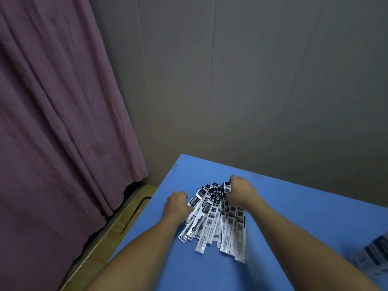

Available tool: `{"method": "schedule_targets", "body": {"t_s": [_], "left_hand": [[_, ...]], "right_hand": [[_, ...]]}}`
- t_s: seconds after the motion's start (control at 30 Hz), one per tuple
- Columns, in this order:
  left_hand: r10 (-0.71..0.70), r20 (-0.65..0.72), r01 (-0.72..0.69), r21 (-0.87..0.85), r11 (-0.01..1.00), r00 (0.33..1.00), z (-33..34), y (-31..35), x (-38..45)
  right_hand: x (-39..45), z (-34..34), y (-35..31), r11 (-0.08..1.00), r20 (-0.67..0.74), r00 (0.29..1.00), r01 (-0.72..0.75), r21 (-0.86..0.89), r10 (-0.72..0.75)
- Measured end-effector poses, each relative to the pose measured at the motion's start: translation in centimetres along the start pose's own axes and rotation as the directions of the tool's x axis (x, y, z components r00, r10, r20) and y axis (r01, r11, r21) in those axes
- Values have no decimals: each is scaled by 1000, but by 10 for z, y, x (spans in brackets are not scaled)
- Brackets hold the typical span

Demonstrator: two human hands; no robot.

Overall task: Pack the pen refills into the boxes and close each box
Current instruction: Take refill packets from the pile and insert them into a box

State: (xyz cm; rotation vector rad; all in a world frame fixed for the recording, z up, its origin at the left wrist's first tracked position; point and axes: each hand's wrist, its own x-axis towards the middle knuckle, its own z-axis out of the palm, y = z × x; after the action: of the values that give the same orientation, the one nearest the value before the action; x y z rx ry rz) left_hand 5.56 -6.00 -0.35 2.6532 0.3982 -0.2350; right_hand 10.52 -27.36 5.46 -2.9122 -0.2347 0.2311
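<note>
A fanned heap of pen refills (218, 223) in clear sleeves with black-and-white labels lies on the blue table (294, 206). My left hand (176, 203) rests on the heap's left edge with its fingers curled onto the packets. At the heap's far right corner, my right hand (241, 191) is closed around the top ends of several packets. No box shows in this view.
A blurred pile of more packaged items (375, 253) sits at the table's right edge. A purple curtain (63, 112) hangs at the left over a wooden frame (126, 215). A grey wall (252, 80) stands behind the table.
</note>
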Motion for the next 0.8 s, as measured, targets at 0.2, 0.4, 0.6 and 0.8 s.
{"method": "schedule_targets", "body": {"t_s": [0.2, 0.4, 0.6, 0.8], "left_hand": [[-63, 19, 63, 16, 998, 998, -10, -6, 7], [-116, 40, 111, 111, 988, 992, -16, -2, 4], [-177, -4, 176, 122, 977, 984, -10, 0, 4], [-155, -10, 155, 122, 980, 988, -8, 0, 6]], "right_hand": [[-1, 5, -10, 1000, 24, 1000, 19, 13, -20], [-7, 12, -11, 999, 42, 999, 31, 29, -33], [-9, 10, -7, 999, 41, 999, 24, 37, -26], [-8, 12, -2, 999, 45, 999, 20, 30, -21]]}}
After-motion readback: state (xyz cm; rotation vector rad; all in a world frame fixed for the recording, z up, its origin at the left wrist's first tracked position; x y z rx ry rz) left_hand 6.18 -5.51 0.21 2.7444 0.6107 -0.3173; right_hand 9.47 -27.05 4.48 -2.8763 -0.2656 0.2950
